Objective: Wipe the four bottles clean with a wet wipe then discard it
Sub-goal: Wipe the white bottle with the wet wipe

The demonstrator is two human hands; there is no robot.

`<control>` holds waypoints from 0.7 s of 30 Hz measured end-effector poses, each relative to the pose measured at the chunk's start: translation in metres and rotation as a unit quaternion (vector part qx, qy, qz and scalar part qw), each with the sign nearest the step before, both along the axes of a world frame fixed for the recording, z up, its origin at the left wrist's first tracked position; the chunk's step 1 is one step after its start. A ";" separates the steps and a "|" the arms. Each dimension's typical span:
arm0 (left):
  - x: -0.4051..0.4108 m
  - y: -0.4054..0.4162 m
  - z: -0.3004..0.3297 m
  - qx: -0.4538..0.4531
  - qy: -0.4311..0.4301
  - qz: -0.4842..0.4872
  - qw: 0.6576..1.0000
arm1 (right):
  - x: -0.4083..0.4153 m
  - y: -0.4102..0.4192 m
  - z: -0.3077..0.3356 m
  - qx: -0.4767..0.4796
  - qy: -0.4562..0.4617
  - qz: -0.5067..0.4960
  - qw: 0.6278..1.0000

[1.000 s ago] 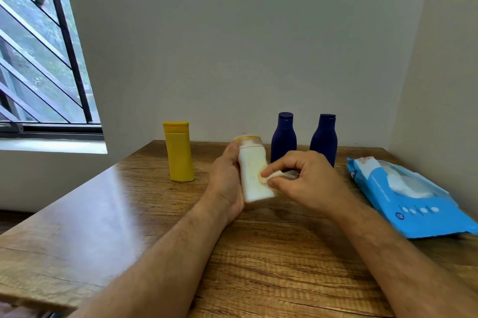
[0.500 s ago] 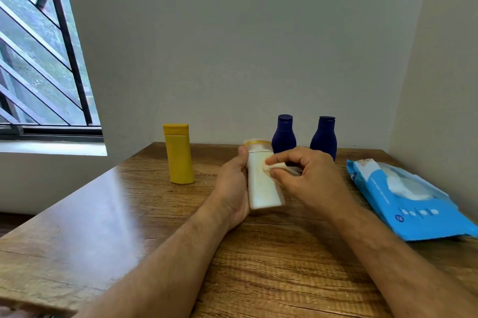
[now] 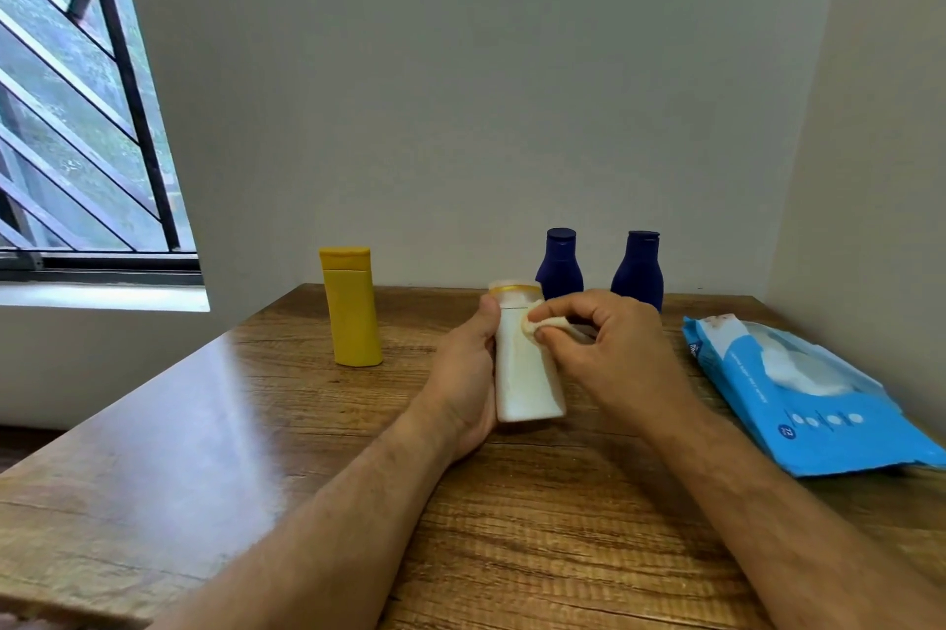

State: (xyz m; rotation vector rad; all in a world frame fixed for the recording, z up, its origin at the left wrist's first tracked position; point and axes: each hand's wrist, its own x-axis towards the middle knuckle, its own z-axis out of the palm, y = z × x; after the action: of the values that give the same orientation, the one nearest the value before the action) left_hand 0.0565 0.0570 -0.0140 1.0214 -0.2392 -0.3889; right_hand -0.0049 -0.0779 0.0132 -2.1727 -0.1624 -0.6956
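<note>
Wipes pack (image 3: pixel 814 404): round dark badge near front corner, white number inside, looks like "72", blurred, not certain. Row of white round icons beside badge, content unreadable. Line of small white print along blue face, too blurred to read. Dark mark at pack's far left edge, illegible. Yellow bottle (image 3: pixel 352 309), white bottle (image 3: pixel 522 373), two blue bottles (image 3: pixel 560 266) (image 3: pixel 639 271): no readable label or brand on visible sides.
</note>
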 end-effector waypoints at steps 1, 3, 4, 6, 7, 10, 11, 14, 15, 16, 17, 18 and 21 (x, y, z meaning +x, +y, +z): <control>-0.001 -0.001 -0.001 0.004 -0.003 0.000 1.000 | 0.000 -0.001 0.000 0.004 -0.006 -0.008 1.000; 0.000 -0.001 -0.002 0.009 -0.005 0.001 1.000 | -0.001 -0.001 0.002 0.004 -0.002 -0.007 1.000; 0.000 0.000 -0.002 0.010 -0.004 0.002 1.000 | -0.002 -0.001 0.002 0.001 0.010 0.005 1.000; 0.000 0.001 0.000 0.001 0.002 0.004 1.000 | -0.004 0.001 0.003 -0.018 0.051 0.047 0.997; 0.000 0.002 0.001 -0.010 0.008 0.006 1.000 | -0.005 0.002 0.002 -0.032 0.075 0.069 0.994; 0.001 0.004 0.004 -0.037 0.019 0.020 0.999 | -0.006 0.003 0.000 -0.070 0.131 0.105 0.983; 0.000 0.004 0.004 -0.039 0.018 0.019 0.999 | -0.006 0.003 -0.001 -0.078 0.135 0.103 0.982; -0.001 0.003 0.005 -0.039 0.018 0.004 0.999 | -0.004 0.004 -0.002 -0.064 0.108 0.079 0.989; 0.000 0.003 0.004 -0.032 0.015 -0.001 0.999 | -0.004 0.004 -0.001 -0.048 0.091 0.066 0.993; 0.000 0.003 0.004 -0.020 0.007 -0.006 1.000 | -0.003 0.004 -0.001 -0.030 0.071 0.052 0.996; 0.000 0.003 0.003 -0.002 -0.005 -0.009 1.000 | -0.002 0.003 -0.001 -0.015 0.049 0.038 0.998; -0.001 0.002 0.002 0.017 -0.017 -0.012 1.000 | -0.001 0.002 -0.001 -0.003 0.025 0.023 0.999; -0.005 0.001 0.000 0.071 -0.047 -0.017 0.996 | 0.001 -0.001 -0.002 0.021 -0.029 -0.013 0.999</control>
State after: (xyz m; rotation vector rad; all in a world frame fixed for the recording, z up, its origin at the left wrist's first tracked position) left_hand 0.0516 0.0579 -0.0137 1.1786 -0.3172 -0.3929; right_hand -0.0037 -0.0791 0.0114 -2.1191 -0.1484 -0.7713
